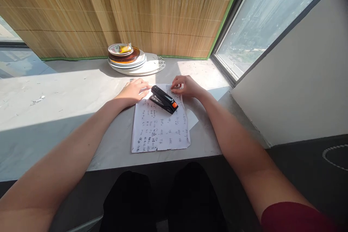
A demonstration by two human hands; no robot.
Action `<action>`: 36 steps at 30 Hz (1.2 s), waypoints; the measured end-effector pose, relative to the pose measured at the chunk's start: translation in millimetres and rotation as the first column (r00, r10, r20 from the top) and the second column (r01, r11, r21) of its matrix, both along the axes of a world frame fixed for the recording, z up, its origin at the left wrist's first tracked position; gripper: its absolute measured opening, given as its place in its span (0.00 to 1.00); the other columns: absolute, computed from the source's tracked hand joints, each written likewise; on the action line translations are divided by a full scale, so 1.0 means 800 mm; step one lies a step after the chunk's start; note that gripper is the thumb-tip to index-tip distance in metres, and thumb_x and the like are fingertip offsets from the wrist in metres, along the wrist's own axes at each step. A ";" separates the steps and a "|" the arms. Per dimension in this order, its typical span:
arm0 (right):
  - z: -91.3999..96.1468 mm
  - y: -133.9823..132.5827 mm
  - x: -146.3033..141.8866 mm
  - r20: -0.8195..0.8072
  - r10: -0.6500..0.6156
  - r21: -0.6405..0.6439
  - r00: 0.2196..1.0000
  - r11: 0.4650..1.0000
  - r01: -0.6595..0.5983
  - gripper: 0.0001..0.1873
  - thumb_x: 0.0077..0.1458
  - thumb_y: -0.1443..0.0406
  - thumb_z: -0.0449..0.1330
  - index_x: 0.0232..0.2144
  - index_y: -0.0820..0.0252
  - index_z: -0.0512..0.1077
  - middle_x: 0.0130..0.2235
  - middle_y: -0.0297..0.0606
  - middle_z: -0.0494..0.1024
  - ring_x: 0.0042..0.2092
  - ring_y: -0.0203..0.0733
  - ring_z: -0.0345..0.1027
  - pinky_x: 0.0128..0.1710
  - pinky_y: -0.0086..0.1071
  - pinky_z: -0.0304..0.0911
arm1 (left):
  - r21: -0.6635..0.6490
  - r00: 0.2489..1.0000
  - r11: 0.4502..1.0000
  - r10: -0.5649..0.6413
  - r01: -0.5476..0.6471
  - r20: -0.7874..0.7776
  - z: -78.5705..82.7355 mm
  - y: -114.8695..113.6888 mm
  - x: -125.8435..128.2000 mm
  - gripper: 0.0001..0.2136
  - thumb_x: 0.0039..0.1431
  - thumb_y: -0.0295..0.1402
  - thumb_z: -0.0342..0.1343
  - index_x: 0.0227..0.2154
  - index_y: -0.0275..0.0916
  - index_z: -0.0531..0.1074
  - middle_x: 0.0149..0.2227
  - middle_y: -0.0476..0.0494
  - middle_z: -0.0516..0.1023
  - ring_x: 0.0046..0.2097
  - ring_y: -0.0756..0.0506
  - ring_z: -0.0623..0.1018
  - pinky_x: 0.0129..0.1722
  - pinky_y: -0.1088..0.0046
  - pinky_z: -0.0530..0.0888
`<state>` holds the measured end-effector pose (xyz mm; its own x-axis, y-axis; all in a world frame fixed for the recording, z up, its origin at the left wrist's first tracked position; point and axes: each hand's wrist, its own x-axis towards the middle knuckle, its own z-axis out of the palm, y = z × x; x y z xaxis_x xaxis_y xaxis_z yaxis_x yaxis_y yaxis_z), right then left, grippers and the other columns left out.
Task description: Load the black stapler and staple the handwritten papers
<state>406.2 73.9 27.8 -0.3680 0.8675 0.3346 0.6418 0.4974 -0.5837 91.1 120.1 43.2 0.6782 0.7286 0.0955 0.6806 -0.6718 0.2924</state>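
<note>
A sheet of paper [170,143] covered in handwriting lies on the ledge, its near edge torn. On its upper half rests a black stapler [163,98] with an orange part at the near end, set at a slant. My left hand [133,92] lies over the upper left edge of the paper, fingers stretched towards the far end of the stapler. My right hand [187,86] is at the upper right of the sheet, fingers curled and thumb and fingertips close together over the paper. Whatever is between those fingertips is too small to tell.
Behind the paper, a stack of plates [127,61] stands on an oval platter [156,66], topped by a small yellow packet [125,48]. A bamboo blind [136,11] hangs at the back. A window [250,32] and white wall [301,72] bound the right side.
</note>
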 end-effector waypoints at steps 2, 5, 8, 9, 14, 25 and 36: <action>0.000 0.001 -0.001 -0.001 0.003 0.012 1.000 1.000 -0.003 0.04 0.55 0.63 0.69 0.34 0.52 0.84 0.40 0.38 0.79 0.37 0.42 0.68 0.40 0.41 0.66 | -0.003 1.000 1.000 0.003 -0.003 -0.001 0.001 0.000 0.000 0.21 0.71 0.46 0.45 0.57 0.48 0.76 0.63 0.41 0.71 0.64 0.34 0.68 0.66 0.49 0.64; 0.004 -0.001 0.003 0.004 -0.021 0.016 1.000 1.000 0.021 0.03 0.54 0.63 0.69 0.31 0.53 0.84 0.38 0.38 0.78 0.36 0.42 0.67 0.39 0.41 0.64 | -0.003 1.000 1.000 0.009 -0.009 -0.004 0.002 -0.001 0.000 0.21 0.71 0.46 0.45 0.57 0.48 0.76 0.63 0.41 0.72 0.64 0.34 0.68 0.66 0.50 0.64; 0.008 -0.004 0.008 0.020 -0.053 -0.009 0.998 0.999 0.053 0.03 0.53 0.65 0.68 0.30 0.53 0.83 0.35 0.37 0.77 0.34 0.42 0.65 0.37 0.40 0.63 | -0.006 1.000 1.000 0.005 -0.005 -0.003 0.004 -0.003 0.001 0.21 0.71 0.46 0.45 0.57 0.48 0.76 0.63 0.40 0.72 0.64 0.34 0.68 0.66 0.50 0.64; 0.008 -0.005 0.009 0.030 -0.059 -0.009 0.998 0.998 0.059 0.04 0.53 0.65 0.67 0.30 0.54 0.83 0.35 0.37 0.77 0.35 0.42 0.65 0.37 0.40 0.63 | -0.011 1.000 1.000 0.008 -0.009 -0.005 0.004 -0.004 0.002 0.21 0.71 0.46 0.46 0.57 0.48 0.76 0.63 0.41 0.72 0.64 0.35 0.68 0.66 0.51 0.64; 0.005 -0.005 0.009 0.085 -0.058 0.021 0.995 0.998 0.056 0.11 0.56 0.71 0.60 0.33 0.53 0.82 0.38 0.38 0.77 0.39 0.45 0.66 0.42 0.40 0.63 | -0.009 1.000 1.000 0.021 -0.021 -0.016 0.004 -0.005 0.003 0.21 0.71 0.46 0.45 0.57 0.50 0.76 0.63 0.42 0.72 0.64 0.35 0.68 0.66 0.52 0.64; 0.004 -0.003 0.002 0.090 0.034 -0.048 0.995 0.998 -0.030 0.24 0.58 0.74 0.53 0.45 0.49 0.84 0.41 0.40 0.73 0.44 0.45 0.65 0.46 0.41 0.63 | 0.007 1.000 1.000 0.005 -0.005 -0.015 0.000 0.000 0.001 0.21 0.72 0.47 0.45 0.58 0.51 0.76 0.63 0.43 0.72 0.65 0.35 0.68 0.66 0.50 0.64; -0.002 0.002 0.011 0.032 -0.138 0.073 0.990 0.988 0.135 0.22 0.52 0.76 0.51 0.32 0.55 0.84 0.39 0.42 0.73 0.43 0.47 0.65 0.45 0.42 0.64 | -0.009 1.000 1.000 0.010 -0.010 -0.011 0.001 -0.001 0.002 0.22 0.71 0.46 0.45 0.59 0.48 0.76 0.62 0.39 0.72 0.64 0.33 0.68 0.65 0.48 0.65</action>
